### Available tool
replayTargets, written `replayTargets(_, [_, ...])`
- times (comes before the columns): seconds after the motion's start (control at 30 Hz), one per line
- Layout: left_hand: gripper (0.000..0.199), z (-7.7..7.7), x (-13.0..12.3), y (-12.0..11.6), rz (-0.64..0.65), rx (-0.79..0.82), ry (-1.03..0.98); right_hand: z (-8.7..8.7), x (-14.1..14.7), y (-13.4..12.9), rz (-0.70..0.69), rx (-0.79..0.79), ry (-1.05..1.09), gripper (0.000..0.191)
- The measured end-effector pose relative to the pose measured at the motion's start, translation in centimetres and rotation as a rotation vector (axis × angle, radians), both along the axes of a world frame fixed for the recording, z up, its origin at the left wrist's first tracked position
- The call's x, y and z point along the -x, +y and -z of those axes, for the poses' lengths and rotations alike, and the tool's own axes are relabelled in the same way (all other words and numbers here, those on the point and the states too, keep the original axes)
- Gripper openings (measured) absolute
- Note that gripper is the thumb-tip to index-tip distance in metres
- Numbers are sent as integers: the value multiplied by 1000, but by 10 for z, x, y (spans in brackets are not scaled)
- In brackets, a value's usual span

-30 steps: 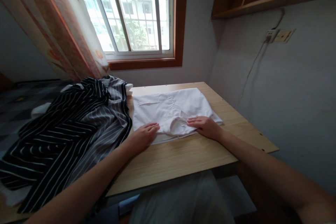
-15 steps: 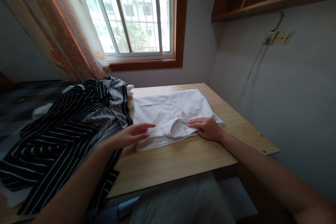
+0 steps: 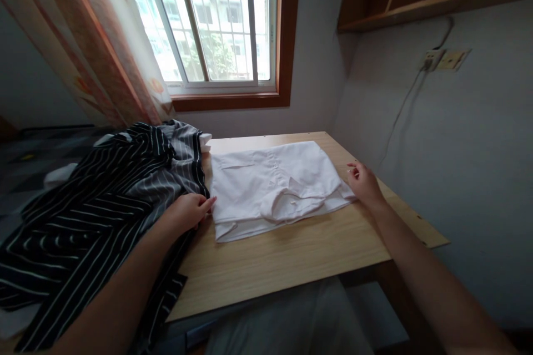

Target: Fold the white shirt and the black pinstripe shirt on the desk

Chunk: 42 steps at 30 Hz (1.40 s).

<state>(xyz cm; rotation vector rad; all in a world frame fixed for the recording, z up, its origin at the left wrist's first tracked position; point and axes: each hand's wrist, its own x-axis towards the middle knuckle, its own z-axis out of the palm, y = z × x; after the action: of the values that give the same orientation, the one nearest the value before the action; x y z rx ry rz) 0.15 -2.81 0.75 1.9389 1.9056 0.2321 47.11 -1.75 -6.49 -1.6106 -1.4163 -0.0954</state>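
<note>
A folded white shirt (image 3: 241, 183) lies on the wooden tabletop (image 3: 250, 266), its collar and button front facing up and its collar end towards me. At the shirt's left edge, my left hand (image 3: 189, 213) has its thumb and fingers closed on the cloth. My right hand (image 3: 364, 183) is lifted just past the shirt's right edge, fingers loosely curled with a gap between them, and nothing shows in it. A strip of the lower layer sticks out along the shirt's near side.
Black-and-white striped clothing (image 3: 95, 222) is heaped left of the shirt, partly over the table. Behind stand a window (image 3: 220, 22) and a patterned curtain (image 3: 112, 39). A wooden shelf (image 3: 437, 0) and a socket (image 3: 435, 60) with a cable are on the right wall.
My left hand has moved left, from above the shirt to its left edge. My right hand has left the collar and moved right and up, beyond the shirt's right edge.
</note>
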Motion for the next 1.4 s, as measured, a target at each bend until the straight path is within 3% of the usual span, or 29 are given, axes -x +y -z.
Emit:
replayTargets(0.13, [45, 4, -2, 2, -4, 24, 3, 2, 0, -3, 8, 300, 204, 22])
replayTargets(0.23, [46, 7, -1, 4, -26, 54, 1, -2, 9, -6, -32, 425, 327, 28])
replayTargets(0.43, [46, 9, -1, 5, -47, 66, -95, -4, 9, 4, -93, 534, 121, 45])
replayTargets(0.5, [45, 10, -2, 5, -61, 69, -124, -2, 6, 7, -104, 543, 85, 40])
replayTargets(0.67, [46, 10, -2, 5, -76, 121, -205, 5, 4, 7, -156, 538, 352, 30])
replayTargets(0.8, [47, 8, -4, 3, -115, 151, -316, 6, 4, 5, -161, 521, 426, 28])
replayTargets(0.97, [44, 3, -6, -1, -173, 170, -524, 6, 3, 4, -160, 514, 436, 26])
replayTargets(1.17, [36, 0, -7, -5, -190, 308, -817, 8, 0, 2, -168, 478, 472, 27])
replayTargets(1.4, [34, -1, -5, -7, -161, 297, -870, 12, -6, 3, -221, 436, 608, 24])
